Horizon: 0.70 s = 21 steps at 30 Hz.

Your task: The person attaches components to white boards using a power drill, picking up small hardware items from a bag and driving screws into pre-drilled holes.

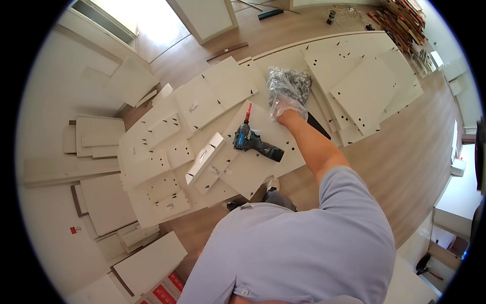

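Note:
My right hand (pixel 287 108) is at the near, loose end of a clear plastic bag (pixel 289 87) full of small grey metal fittings. Crinkled plastic covers its fingers, so whether they are closed cannot be made out. My left hand is not in view. A blue and black cordless drill (pixel 251 142) with a red-tipped bit lies on a white panel, left of my right forearm. Beside the drill rests a narrow white strip of board (pixel 205 158). Partly behind my forearm is a dark, flat strip (pixel 319 126).
White panels (pixel 212 91) with dark pegs and holes overlap in front of me. Stacked panels (pixel 349 76) lie at the right. More boards (pixel 106 197) lean along the left wall. Wood scraps (pixel 402 23) are piled at the far right, and a broom head (pixel 270 14) lies at the back.

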### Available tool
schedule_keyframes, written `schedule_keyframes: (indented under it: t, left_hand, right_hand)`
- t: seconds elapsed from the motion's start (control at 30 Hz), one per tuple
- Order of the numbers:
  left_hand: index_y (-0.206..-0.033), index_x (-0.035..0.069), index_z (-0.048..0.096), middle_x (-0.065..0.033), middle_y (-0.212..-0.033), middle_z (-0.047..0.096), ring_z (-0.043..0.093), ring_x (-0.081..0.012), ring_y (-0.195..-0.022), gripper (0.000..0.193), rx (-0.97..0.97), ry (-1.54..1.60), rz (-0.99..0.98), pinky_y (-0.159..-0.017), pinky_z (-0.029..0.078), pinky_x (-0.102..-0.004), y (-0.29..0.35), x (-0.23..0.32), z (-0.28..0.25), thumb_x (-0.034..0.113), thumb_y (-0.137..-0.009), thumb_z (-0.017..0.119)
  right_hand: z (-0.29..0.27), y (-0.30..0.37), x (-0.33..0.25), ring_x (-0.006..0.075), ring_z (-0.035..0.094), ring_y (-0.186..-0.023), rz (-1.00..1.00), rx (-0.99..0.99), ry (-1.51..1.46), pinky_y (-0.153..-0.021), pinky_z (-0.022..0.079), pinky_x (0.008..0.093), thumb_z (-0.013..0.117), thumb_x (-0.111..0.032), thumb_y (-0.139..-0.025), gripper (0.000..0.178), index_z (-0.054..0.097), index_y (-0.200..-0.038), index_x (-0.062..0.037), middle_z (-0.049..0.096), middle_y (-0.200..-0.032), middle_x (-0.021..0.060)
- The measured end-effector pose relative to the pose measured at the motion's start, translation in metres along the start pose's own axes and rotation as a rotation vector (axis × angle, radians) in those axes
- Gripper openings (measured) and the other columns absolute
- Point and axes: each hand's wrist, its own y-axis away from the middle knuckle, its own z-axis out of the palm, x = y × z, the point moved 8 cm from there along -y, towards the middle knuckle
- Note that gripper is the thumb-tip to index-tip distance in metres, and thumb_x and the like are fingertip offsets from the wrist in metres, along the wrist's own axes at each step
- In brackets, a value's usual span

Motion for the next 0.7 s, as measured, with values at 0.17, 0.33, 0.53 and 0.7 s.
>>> schedule_keyframes:
  t: [0.17, 0.33, 0.53, 0.7]
  left_hand:
    - [-0.140, -0.007, 0.061, -0.0233, -0.136, 0.069, 0.067, -0.0311, -0.125, 0.052, -0.009, -0.005, 0.016, -0.106, 0.053, -0.0423, -0.009, 0.025, -0.007, 0.018, -0.097, 0.075]
    - [-0.141, -0.007, 0.060, -0.0232, -0.136, 0.069, 0.067, -0.0308, -0.125, 0.053, 0.009, 0.021, 0.007, -0.106, 0.053, -0.0420, 0.005, 0.027, -0.009, 0.019, -0.097, 0.075]
    - [-0.142, -0.007, 0.060, -0.0216, -0.135, 0.070, 0.068, -0.0281, -0.121, 0.053, -0.071, -0.050, 0.083, -0.105, 0.053, -0.0411, -0.020, 0.034, -0.009, 0.018, -0.097, 0.074]
    - [-0.141, -0.007, 0.062, -0.0206, -0.132, 0.071, 0.068, -0.0266, -0.120, 0.050, -0.143, -0.044, 0.099, -0.104, 0.053, -0.0398, -0.027, 0.053, 0.005, 0.016, -0.098, 0.072]
  right_hand:
    - [-0.006, -0.020, 0.002, 0.0392, 0.063, -0.129, 0.001, -0.128, 0.024, -0.104, 0.053, 0.0518, 0.057, -0.023, -0.098, 0.042, 0.066, -0.137, -0.0109, 0.065, -0.143, 0.0174]
    - [-0.008, -0.017, -0.001, 0.0359, 0.067, -0.125, -0.008, -0.140, -0.050, -0.101, 0.055, 0.0463, 0.055, -0.023, -0.101, 0.039, 0.068, -0.135, -0.0095, 0.069, -0.137, 0.0167]
    - [-0.005, -0.022, 0.032, 0.0319, 0.071, -0.112, -0.125, 0.432, -0.226, -0.094, 0.058, 0.0432, 0.056, -0.015, -0.104, 0.031, 0.069, -0.131, -0.0078, 0.073, -0.124, 0.0126]
    - [0.036, -0.006, 0.052, 0.0209, 0.071, -0.091, 0.326, 0.292, -1.826, -0.077, 0.063, 0.0358, 0.065, -0.005, -0.103, 0.026, 0.068, -0.129, -0.0074, 0.073, -0.108, 0.0071]
